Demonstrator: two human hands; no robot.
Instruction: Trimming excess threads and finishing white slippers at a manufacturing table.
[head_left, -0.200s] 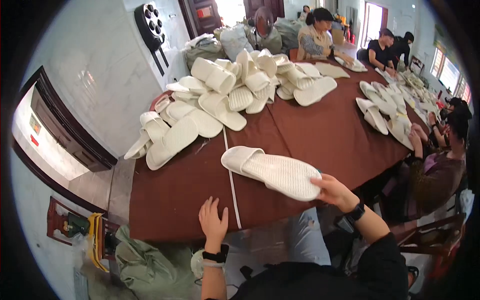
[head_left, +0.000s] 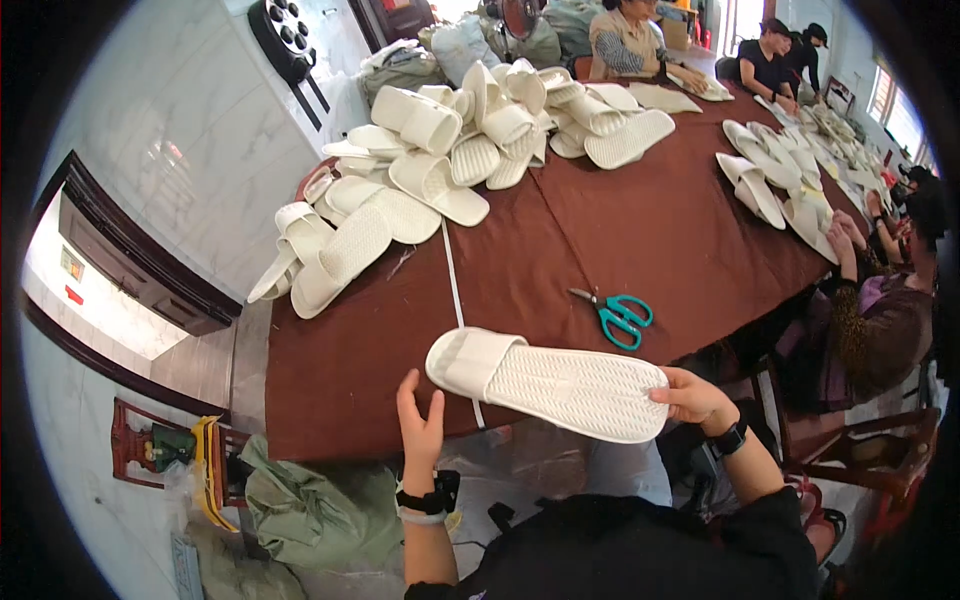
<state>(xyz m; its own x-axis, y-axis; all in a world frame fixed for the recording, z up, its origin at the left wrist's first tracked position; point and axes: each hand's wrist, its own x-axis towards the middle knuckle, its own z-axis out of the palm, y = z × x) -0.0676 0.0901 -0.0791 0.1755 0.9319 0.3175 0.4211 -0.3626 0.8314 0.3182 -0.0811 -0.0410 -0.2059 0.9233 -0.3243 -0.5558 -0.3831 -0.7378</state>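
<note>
A cream-white slide slipper (head_left: 570, 385) is held in my right hand (head_left: 695, 398), gripped at its heel end with the thumb on top. Its strap end points left, and the ribbed insole faces up. My left hand (head_left: 421, 420) is near the strap end, fingers apart and holding nothing; a small gap separates it from the slipper. Scissors (head_left: 622, 320) with teal handles lie on the brown cloth just beyond the slipper, blades pointing left.
A big heap of white slippers (head_left: 450, 150) covers the far left of the brown-clothed table (head_left: 640, 240). More slippers (head_left: 770, 170) lie at the right, near co-workers seated along the table. A green sack (head_left: 300, 510) rests on the floor at lower left, below the table edge.
The slipper in my right hand has come nearer to me, uncovering the scissors. My left hand has lifted toward the strap end with its fingers spread. The view has tilted downward.
</note>
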